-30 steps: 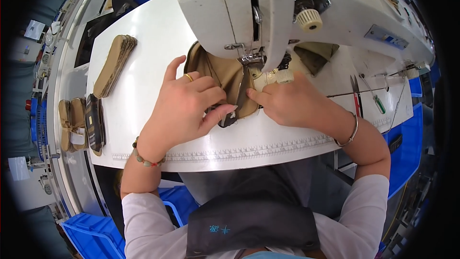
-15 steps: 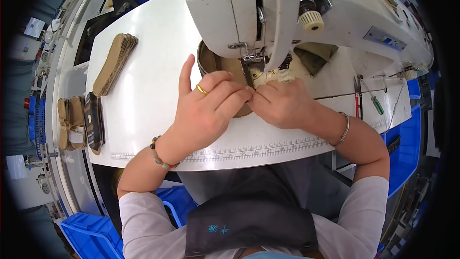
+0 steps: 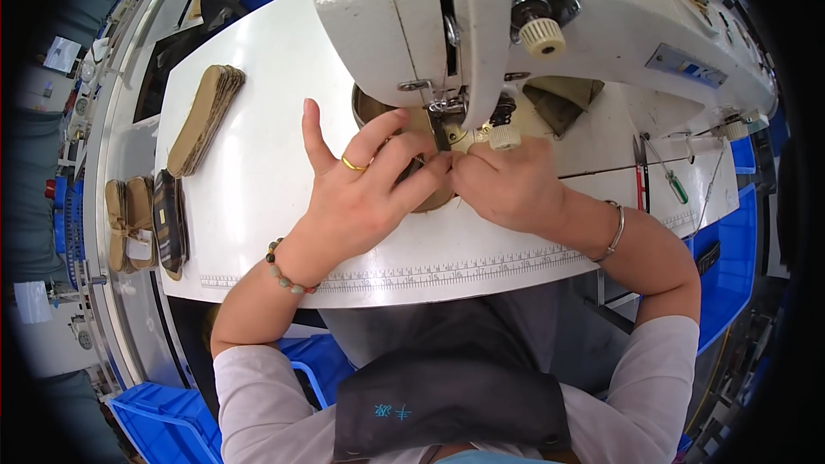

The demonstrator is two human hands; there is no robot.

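A brown fabric piece [image 3: 368, 108] with a curved, raised rim lies under the needle area of a white sewing machine [image 3: 391, 26]. My left hand [image 3: 365, 185] rests over it, index finger and thumb closed on its edge close to the presser foot [image 3: 447, 107]. The little finger sticks up and the middle fingers are arched. Touching those fingertips, my right hand [image 3: 507, 185] is curled and pinches the edge just right of the foot. Both hands cover much of the piece, so its full shape is hidden.
A stack of brown sole-shaped pieces [image 3: 206, 120] lies at the left of the white table [image 3: 266, 137]. Tied bundles [image 3: 129, 223] and a plaid bundle [image 3: 169, 223] sit beyond its edge. Olive fabric [image 3: 563, 103], a green-handled screwdriver [image 3: 677, 187] and blue bins [image 3: 730, 266] are to the right.
My left hand has shifted slightly left, its fingers more arched and spread. The right hand stays nearly in place at the edge. The machine appears slightly further left in the view.
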